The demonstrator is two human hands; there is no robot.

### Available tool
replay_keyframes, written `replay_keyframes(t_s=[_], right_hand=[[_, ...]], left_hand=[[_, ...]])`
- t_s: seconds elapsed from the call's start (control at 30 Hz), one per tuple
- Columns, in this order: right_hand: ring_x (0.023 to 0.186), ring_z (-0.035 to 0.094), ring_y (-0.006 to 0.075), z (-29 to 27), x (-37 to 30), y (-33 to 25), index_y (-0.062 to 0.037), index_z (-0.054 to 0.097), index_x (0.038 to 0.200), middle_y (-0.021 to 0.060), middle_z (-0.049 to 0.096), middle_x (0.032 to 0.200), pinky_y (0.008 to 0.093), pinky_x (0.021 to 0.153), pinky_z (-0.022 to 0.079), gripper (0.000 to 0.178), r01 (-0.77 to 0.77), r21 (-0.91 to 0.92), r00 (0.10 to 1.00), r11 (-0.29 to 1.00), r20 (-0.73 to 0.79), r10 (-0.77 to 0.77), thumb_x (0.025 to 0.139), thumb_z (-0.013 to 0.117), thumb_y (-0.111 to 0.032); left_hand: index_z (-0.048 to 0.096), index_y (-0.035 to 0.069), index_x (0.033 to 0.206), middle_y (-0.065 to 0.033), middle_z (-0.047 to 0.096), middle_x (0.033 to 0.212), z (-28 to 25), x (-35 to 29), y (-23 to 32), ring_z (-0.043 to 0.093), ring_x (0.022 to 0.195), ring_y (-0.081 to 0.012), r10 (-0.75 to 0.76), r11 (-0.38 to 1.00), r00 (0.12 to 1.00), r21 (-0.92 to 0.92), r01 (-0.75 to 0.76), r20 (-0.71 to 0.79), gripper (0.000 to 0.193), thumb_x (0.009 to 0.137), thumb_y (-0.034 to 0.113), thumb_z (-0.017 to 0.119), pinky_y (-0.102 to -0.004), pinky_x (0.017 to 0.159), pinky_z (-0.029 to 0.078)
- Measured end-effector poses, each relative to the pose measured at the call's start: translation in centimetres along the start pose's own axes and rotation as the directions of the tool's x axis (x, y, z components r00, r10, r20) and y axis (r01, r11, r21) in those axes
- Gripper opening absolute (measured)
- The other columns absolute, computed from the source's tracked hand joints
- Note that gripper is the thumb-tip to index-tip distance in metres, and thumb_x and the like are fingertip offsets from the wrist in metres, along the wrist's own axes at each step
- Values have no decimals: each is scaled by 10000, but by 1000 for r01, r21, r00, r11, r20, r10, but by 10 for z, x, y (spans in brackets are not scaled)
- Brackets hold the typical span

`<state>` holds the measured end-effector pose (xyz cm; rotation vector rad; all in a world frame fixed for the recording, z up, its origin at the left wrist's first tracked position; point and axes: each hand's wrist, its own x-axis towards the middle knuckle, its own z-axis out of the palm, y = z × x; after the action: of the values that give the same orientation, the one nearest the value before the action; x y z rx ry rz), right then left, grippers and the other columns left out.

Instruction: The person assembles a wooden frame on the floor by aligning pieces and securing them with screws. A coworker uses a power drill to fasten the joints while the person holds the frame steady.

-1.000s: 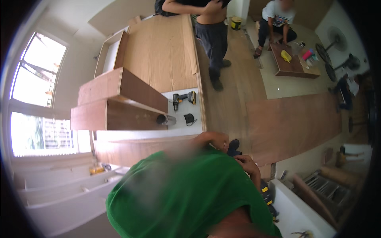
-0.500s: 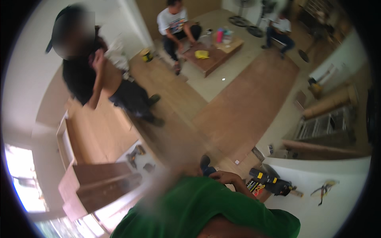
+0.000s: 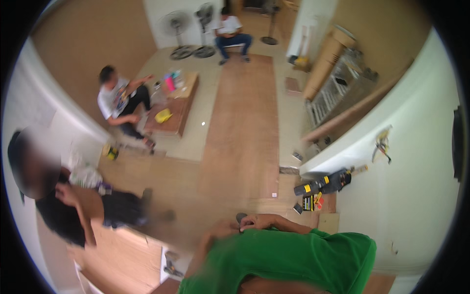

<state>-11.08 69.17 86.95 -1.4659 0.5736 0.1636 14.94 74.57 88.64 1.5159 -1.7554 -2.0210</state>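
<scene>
Both of my hands meet in front of my green shirt (image 3: 293, 252), low in the view. My right hand (image 3: 256, 222) has its fingers curled in close to the left one; anything inside them is hidden. Motion smears my left hand (image 3: 224, 229), so its fingers are unclear. Just beyond the hands shows the dark tip of a shoe (image 3: 240, 216). A long brown wood panel (image 3: 240, 127) lies on the floor ahead of me.
At left stands a person in black (image 3: 63, 206). Another sits by a low wooden table (image 3: 188, 105); a third sits far back near standing fans (image 3: 178, 36). Black-and-yellow tool pouches (image 3: 323, 184) lie at right, near a leaning ladder (image 3: 330, 98) and a white wall (image 3: 406, 191).
My view has swung to the right, so the room has shifted left. My left arm has come down, and its hand is now beside the right one.
</scene>
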Motion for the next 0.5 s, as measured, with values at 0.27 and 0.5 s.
replay_keyframes(t_s=[0.27, 0.5], right_hand=[[912, 660, 168, 12, 73, -59, -22, 733, 1153, 77, 716, 951, 350, 808, 542, 281, 7, -215, 950, 977, 307, 60, 1068, 638, -273], [879, 630, 155, 43, 168, -107, -54, 695, 1084, 57, 696, 939, 338, 794, 524, 250, 25, -448, 825, 894, 514, 234, 1069, 613, -289]], left_hand=[[830, -6, 990, -247, 805, 999, 34, -58, -48, 771, 929, -381, -46, 999, 902, -34, 35, -429, 517, 831, 481, 760, -518, 825, 578], [800, -13, 1178, -259, 778, 1209, 70, -122, -96, 742, 1148, -341, -279, 809, 785, -575, -118, -554, 553, 909, 458, 697, -513, 965, 548]])
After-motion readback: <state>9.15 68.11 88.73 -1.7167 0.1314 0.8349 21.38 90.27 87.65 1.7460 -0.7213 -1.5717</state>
